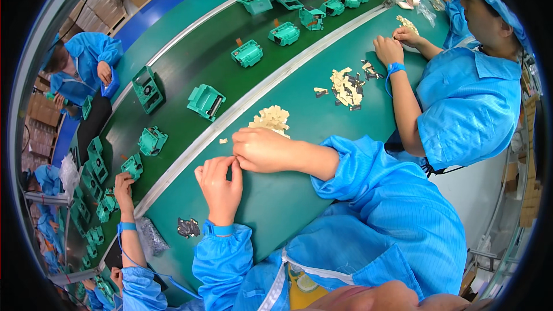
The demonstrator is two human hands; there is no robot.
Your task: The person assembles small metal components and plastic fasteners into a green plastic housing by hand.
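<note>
My left hand (219, 187), with a blue strap at the wrist, has its fingers bent and pressed together. My right hand (260, 148) is closed, and the two hands meet at the fingertips over the green worktop (282, 196). Whatever is pinched between them is too small or hidden to make out. Just beyond the right hand lies a heap of small cream-coloured pieces (271, 118). A single cream piece (223, 140) rests apart from it, close to the fingers. Nearer my left sleeve is a little pile of small black parts (188, 228).
A metal rail (230, 116) divides the worktop from a dark green conveyor carrying green plastic housings (206, 102). On the right, a co-worker (469, 103) handles small parts beside a mixed cream-and-black pile (347, 88). At left, another person's hand (124, 193) touches a housing near a clear bag (151, 236).
</note>
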